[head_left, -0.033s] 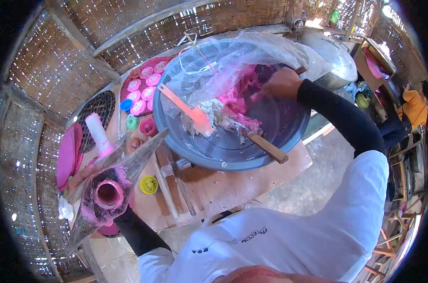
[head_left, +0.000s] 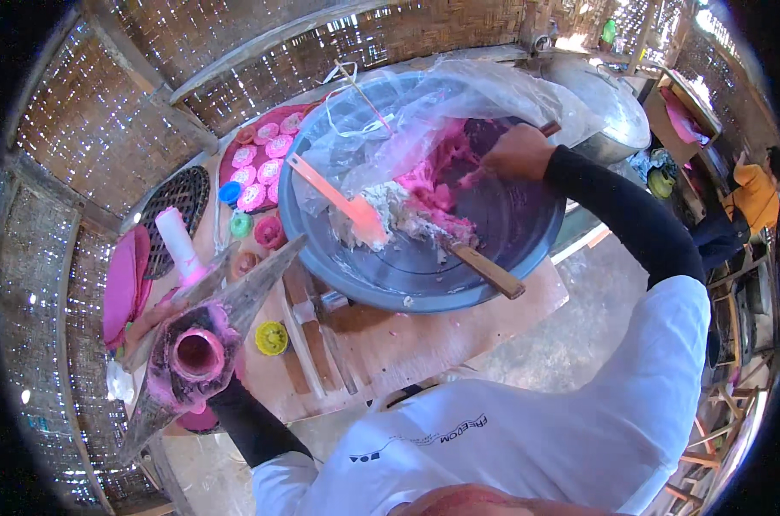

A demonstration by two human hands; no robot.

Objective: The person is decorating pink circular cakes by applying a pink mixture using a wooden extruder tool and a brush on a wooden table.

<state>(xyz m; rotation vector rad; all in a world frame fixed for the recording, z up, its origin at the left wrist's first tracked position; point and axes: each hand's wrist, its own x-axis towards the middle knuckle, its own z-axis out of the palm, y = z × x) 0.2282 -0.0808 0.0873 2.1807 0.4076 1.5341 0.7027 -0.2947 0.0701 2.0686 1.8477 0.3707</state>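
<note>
Currently the right hand (head_left: 517,151) is sunk in pink dough (head_left: 441,176) at the far side of the grey basin (head_left: 527,232), fingers closed on a clump. Left hand (head_left: 162,322), mostly hidden, grips a plastic-wrapped mould (head_left: 199,354) at the table's (head_left: 424,340) near left corner. Finished pink pieces (head_left: 256,168) fill a tray at the far left edge. Judgement: partway; much dough remains.

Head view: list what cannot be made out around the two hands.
- Left hand: mostly hidden behind the pink-stained plastic piping bag; grip unclear.
- Right hand: fingertips buried in pink dough.
- Basin: far side veiled by clear plastic sheet.
- Wooden handle: its working end is covered by dough.
</note>
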